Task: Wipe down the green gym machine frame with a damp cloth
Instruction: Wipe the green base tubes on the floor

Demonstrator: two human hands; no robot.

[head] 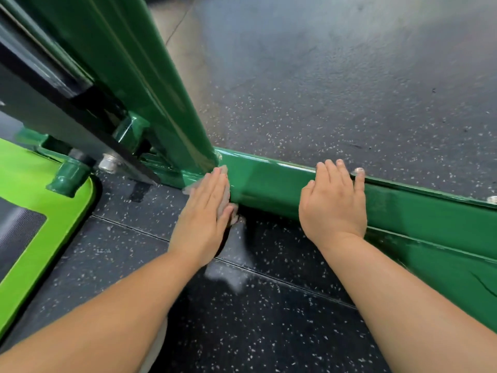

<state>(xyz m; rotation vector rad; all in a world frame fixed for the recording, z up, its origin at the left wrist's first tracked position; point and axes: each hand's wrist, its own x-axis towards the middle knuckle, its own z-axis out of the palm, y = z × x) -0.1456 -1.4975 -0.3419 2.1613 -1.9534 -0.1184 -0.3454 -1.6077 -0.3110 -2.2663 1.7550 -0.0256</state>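
The green machine frame has a low base rail point(271, 184) running along the floor from centre to right, and a slanted upright post point(150, 84) rising from it at the left. My left hand point(207, 208), fingers straight, presses a pale cloth point(224, 196) flat against the rail's near face just below the post's foot. Most of the cloth is hidden under the palm; only its edges show. My right hand point(334, 204) rests on the rail further right, fingers laid over its top edge, holding nothing.
Dark speckled rubber floor point(269, 305) lies beneath my arms. A bright lime-green panel point(35, 200) sits at the left edge. Black machine parts point(67, 103) and a silver bolt point(109, 162) crowd the frame joint left of the post. Grey floor stretches beyond the rail.
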